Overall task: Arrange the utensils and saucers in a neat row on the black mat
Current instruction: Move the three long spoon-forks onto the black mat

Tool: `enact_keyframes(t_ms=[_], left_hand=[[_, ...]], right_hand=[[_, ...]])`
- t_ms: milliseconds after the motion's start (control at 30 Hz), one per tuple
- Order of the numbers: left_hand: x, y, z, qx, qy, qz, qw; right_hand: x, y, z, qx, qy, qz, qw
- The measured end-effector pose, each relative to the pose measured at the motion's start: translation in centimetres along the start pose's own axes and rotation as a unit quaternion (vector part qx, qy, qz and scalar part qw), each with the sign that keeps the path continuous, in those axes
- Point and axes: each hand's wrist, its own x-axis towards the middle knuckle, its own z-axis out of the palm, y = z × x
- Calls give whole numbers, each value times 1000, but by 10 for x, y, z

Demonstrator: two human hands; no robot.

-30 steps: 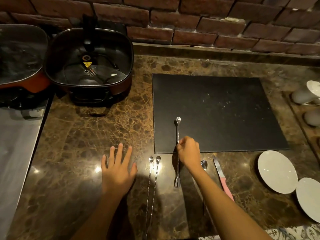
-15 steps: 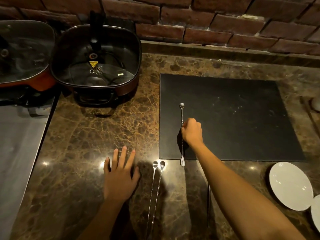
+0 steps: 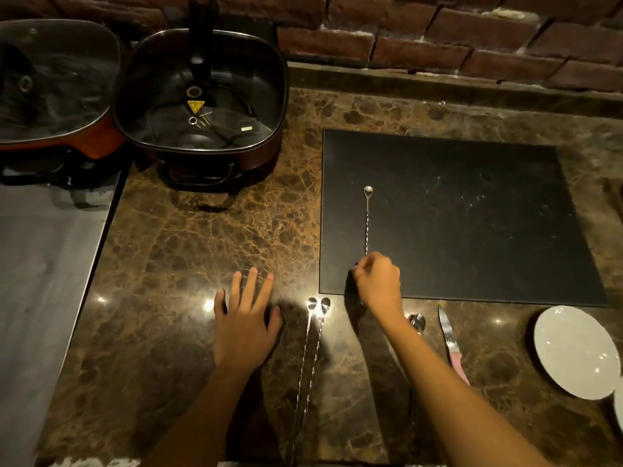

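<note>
The black mat (image 3: 472, 214) lies on the brown marble counter. One long twisted-handle spoon (image 3: 367, 217) rests on the mat's left part, bowl pointing away from me. My right hand (image 3: 377, 284) covers its near end at the mat's front edge, fingertips curled onto the handle. My left hand (image 3: 246, 318) lies flat on the counter, fingers spread, holding nothing. Two more long spoons (image 3: 313, 348) lie side by side between my hands. A small spoon (image 3: 417, 323) and a pink-handled knife (image 3: 450, 342) lie right of my right arm. A white saucer (image 3: 576, 352) sits at front right.
A second saucer (image 3: 619, 409) is cut off by the right edge. A square black pot (image 3: 202, 96) and a glass-lidded pan (image 3: 50, 85) stand at the back left. A brick wall (image 3: 438, 45) runs behind, and a grey surface (image 3: 43, 281) adjoins on the left.
My right hand carried the long spoon forward onto the mat, then slid back along the handle to its near end while the spoon stayed put. My left hand has stayed flat.
</note>
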Motion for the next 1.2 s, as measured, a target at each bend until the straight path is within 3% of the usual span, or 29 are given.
enact_keyframes(t_ms=[200,700,967,1200], left_hand=[[-2,-5,8,-5,56,29,998],[-1,0,7,-7,66,10,998],[-1,-4,14,-10,76,17,997],[-2,-6,17,-12,88,20,996]], right_hand=[[-96,26,44,-2,-112,40,993],[-155,29,64,-42,-107,11,993],[-134,23,47,-27,-98,51,993],[-122,34,34,-37,-134,42,989]])
